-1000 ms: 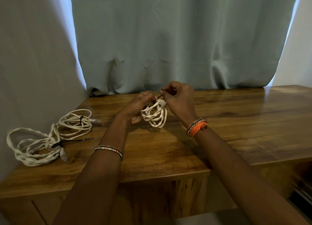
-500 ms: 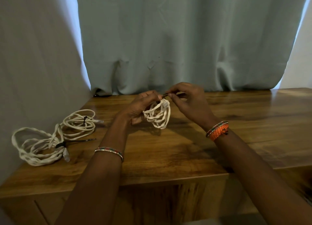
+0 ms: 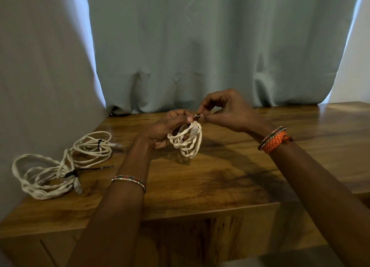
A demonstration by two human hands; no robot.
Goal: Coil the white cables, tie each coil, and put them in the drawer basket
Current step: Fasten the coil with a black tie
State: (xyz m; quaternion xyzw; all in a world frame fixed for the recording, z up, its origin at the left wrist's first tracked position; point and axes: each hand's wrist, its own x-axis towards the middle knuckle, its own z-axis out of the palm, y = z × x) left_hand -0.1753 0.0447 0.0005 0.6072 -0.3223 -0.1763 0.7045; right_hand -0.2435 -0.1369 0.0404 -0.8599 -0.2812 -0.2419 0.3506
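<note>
Holding a small white cable coil [image 3: 187,139] above the worktop [image 3: 230,178], the left hand [image 3: 166,129] curls its fingers round the loops. The right hand [image 3: 228,111], wrist raised, pinches a thin dark tie [image 3: 196,117] at the coil's top. Two tied coils [image 3: 60,164] lie at the worktop's left.

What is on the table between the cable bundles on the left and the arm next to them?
Only a thin dark tie, sticking out from the nearer cable bundle toward the left forearm. Otherwise bare wooden tabletop, in the head view.
</note>
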